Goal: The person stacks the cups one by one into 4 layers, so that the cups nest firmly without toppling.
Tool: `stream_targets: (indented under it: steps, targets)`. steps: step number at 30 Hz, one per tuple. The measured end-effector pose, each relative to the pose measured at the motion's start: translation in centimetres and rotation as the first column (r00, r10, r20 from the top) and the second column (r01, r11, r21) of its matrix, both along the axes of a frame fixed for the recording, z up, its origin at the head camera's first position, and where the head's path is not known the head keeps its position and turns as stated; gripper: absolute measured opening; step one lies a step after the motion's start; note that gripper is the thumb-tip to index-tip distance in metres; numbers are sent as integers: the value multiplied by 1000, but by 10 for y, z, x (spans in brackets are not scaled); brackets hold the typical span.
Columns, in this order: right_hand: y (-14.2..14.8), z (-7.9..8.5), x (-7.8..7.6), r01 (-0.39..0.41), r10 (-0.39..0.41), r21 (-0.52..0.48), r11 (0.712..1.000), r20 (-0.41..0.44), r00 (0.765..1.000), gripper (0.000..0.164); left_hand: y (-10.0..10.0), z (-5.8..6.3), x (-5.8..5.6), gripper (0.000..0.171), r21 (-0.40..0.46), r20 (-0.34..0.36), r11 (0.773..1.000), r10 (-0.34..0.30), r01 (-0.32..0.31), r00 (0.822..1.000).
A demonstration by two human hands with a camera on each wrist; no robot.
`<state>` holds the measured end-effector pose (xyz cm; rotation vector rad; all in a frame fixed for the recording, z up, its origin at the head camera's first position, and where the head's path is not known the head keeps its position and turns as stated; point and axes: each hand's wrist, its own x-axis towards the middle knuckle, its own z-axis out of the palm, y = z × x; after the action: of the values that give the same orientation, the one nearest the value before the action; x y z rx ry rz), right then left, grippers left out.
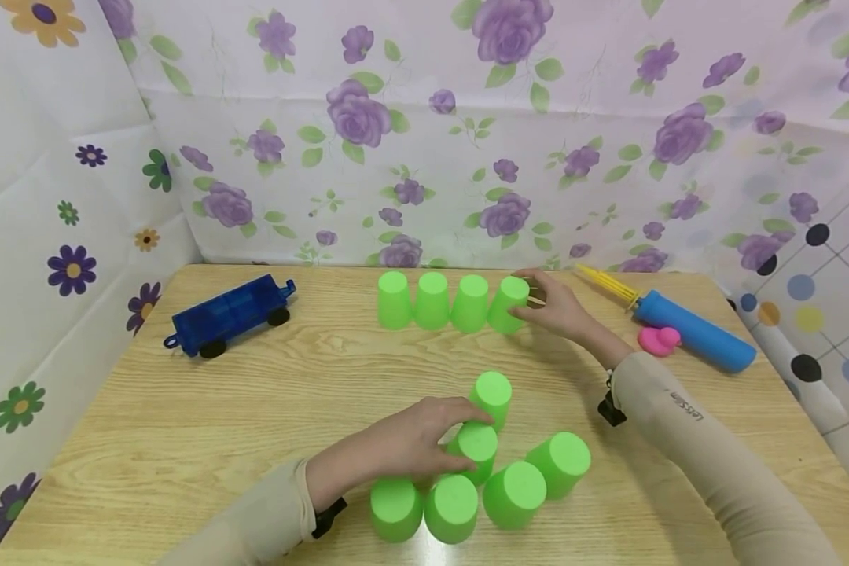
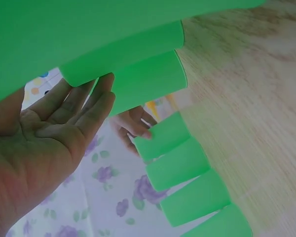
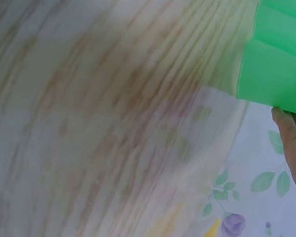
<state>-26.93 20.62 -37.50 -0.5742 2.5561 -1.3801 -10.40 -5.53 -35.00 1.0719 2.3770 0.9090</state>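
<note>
Several plastic cups in bright green stand upside down on the table. At the back, a row of cups (image 1: 432, 301) ends on the right with a cup (image 1: 509, 308) that my right hand (image 1: 557, 308) holds by its side, thumb in front and fingers behind. Nearer me is a loose cluster of cups (image 1: 515, 495). My left hand (image 1: 413, 440) grips a cup (image 1: 476, 446) in that cluster between thumb and fingers. In the left wrist view, the left hand's fingers (image 2: 96, 106) touch green cup sides, while the thumb's tip is hidden behind a large near cup (image 2: 49, 44).
A blue toy wagon (image 1: 229, 313) with black wheels sits at the back left. Toward the back right lie a blue pump (image 1: 696, 328) with a yellow end and a pink toy duck (image 1: 658, 340). Flowered cloth (image 1: 424, 149) hangs behind the wooden table (image 1: 255, 409).
</note>
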Motion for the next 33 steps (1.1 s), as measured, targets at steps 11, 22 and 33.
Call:
stream_targets:
  steps: [11,22,33]
  targets:
    - [11,-16,-19,-61,60,59,996,22,998,64,-2,-2,-4,49,9,49,998,63,-64,997]
    - [26,-11,-14,-39,37,59,998,33,999,77,-3,-2,-4,47,10,74,998,65,-66,995]
    - [56,2,15,-19,21,52,998,-40,999,68,-20,13,-4,52,86,65,986,134,-140,989]
